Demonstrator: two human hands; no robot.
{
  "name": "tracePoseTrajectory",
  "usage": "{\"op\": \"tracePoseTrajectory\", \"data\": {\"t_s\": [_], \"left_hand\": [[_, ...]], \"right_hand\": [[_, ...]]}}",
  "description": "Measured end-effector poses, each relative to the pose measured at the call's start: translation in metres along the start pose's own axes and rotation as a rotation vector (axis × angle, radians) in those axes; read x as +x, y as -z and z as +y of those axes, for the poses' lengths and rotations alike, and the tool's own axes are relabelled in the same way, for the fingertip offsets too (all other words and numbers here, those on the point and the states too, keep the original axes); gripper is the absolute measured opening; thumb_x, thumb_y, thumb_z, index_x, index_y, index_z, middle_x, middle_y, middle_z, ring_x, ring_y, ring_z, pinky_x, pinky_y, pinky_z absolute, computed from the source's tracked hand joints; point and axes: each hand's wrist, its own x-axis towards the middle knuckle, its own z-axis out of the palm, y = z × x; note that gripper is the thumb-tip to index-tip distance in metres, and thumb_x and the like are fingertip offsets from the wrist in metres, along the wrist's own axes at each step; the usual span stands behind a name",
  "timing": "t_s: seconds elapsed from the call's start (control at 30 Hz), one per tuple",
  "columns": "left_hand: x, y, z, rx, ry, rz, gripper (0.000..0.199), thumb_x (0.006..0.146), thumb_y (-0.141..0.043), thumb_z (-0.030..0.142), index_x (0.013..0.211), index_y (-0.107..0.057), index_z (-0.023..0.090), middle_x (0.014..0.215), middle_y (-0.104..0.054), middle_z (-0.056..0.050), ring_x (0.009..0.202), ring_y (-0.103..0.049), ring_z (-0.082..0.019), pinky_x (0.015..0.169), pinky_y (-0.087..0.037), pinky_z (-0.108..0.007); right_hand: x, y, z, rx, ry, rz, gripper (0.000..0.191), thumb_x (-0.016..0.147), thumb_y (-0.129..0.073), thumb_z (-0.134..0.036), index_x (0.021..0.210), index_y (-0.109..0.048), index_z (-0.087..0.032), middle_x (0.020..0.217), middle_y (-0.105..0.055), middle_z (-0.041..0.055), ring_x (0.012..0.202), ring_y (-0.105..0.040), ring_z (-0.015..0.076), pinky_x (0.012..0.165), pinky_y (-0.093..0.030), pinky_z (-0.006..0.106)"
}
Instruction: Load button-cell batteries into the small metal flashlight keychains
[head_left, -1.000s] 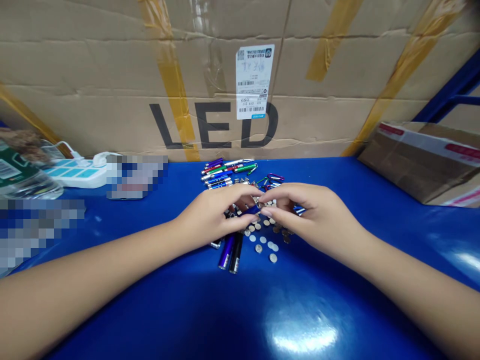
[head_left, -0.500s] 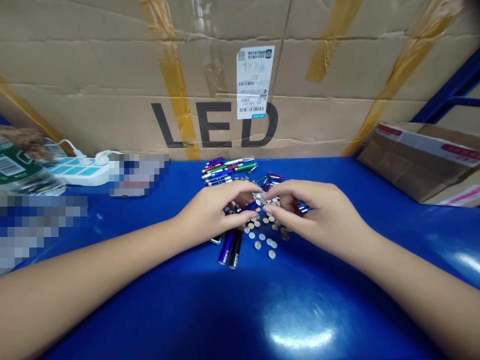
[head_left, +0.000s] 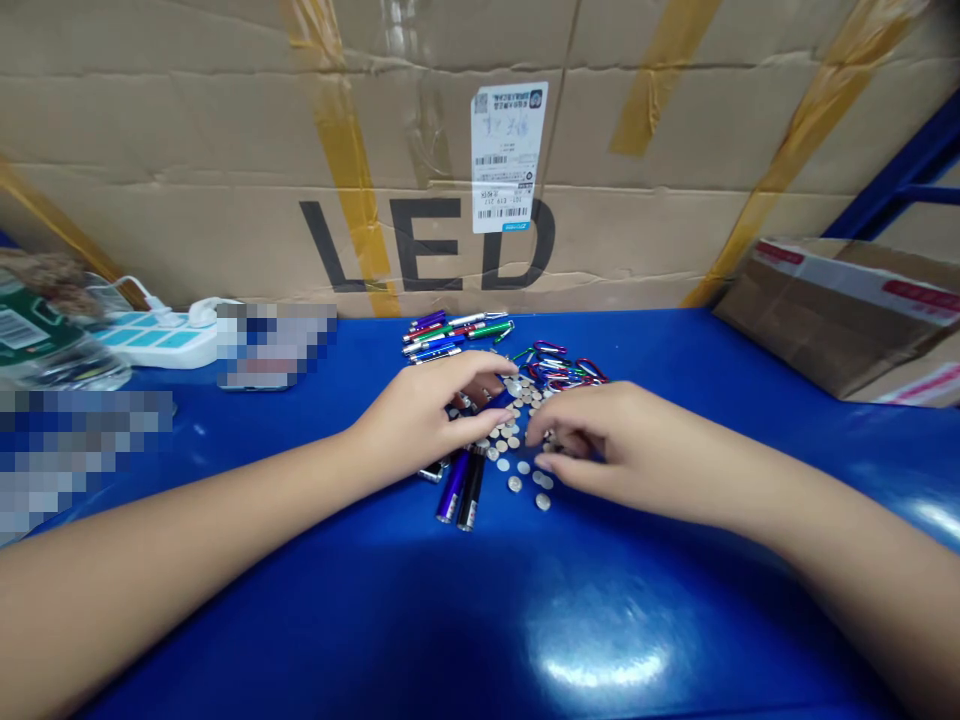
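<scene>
My left hand [head_left: 435,405] is closed on a blue tube [head_left: 498,402], which sticks out between its thumb and fingers. Below it, a purple tube [head_left: 452,490] and a black tube [head_left: 472,490] lie side by side. Small silver discs [head_left: 513,441] are scattered between the hands. My right hand [head_left: 600,440] hovers over the right part of the discs, thumb and fingers apart, with nothing visible between them. Several colored carabiners [head_left: 562,372] lie just beyond it. Slim colored metal tubes [head_left: 457,335] are piled behind my left hand.
A large cardboard box [head_left: 247,150] marked LED stands along the back. On the left are a power strip [head_left: 169,338], a pixelated flat object [head_left: 277,345] and a plastic bottle [head_left: 45,335]. A smaller carton [head_left: 840,320] sits at the right on the blue table [head_left: 450,620].
My right hand has moved down and slightly away from my left hand, uncovering the carabiners. My left hand keeps the blue tube in nearly the same place.
</scene>
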Motion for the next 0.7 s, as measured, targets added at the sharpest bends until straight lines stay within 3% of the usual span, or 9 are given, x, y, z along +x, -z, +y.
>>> {"op": "tracePoseTrajectory", "data": {"t_s": [0.07, 0.2, 0.43, 0.7], "left_hand": [[0.0, 0.0, 0.0, 0.003, -0.005, -0.001, 0.031, 0.083, -0.065, 0.027, 0.112, -0.059, 0.018, 0.098, -0.069, -0.001, 0.079, -0.067, -0.011, 0.079, -0.054, -0.021], [-0.001, -0.001, 0.0, 0.007, -0.02, 0.001, 0.03, 0.083, -0.065, 0.027, 0.111, -0.059, 0.019, 0.095, -0.07, 0.0, 0.079, -0.067, -0.011, 0.079, -0.053, -0.02], [-0.001, 0.0, 0.0, 0.001, -0.024, -0.002, 0.03, 0.083, -0.065, 0.027, 0.111, -0.059, 0.019, 0.097, -0.07, 0.0, 0.081, -0.067, -0.011, 0.079, -0.053, -0.019], [-0.001, -0.001, -0.002, 0.009, -0.02, -0.006, 0.031, 0.083, -0.064, 0.028, 0.112, -0.059, 0.02, 0.096, -0.07, 0.0, 0.08, -0.067, -0.012, 0.078, -0.054, -0.021]], "right_hand": [[0.002, -0.002, 0.003, -0.046, 0.014, -0.074, 0.008, 0.081, -0.059, -0.02, 0.084, -0.067, -0.021, 0.064, -0.058, -0.0029, 0.057, -0.048, 0.0105, 0.054, -0.032, 0.023], [0.006, -0.009, 0.005, -0.042, 0.018, -0.087, 0.007, 0.082, -0.063, -0.022, 0.085, -0.069, -0.02, 0.069, -0.061, -0.0014, 0.059, -0.048, 0.0104, 0.056, -0.032, 0.023], [0.011, -0.014, 0.002, 0.005, -0.101, -0.168, 0.012, 0.082, -0.058, -0.016, 0.08, -0.07, -0.018, 0.074, -0.069, 0.0011, 0.063, -0.055, 0.0121, 0.058, -0.036, 0.024], [0.011, -0.015, 0.001, -0.047, -0.119, -0.169, 0.012, 0.083, -0.057, -0.017, 0.083, -0.069, -0.019, 0.079, -0.07, 0.0028, 0.069, -0.059, 0.0147, 0.064, -0.041, 0.026]]}}
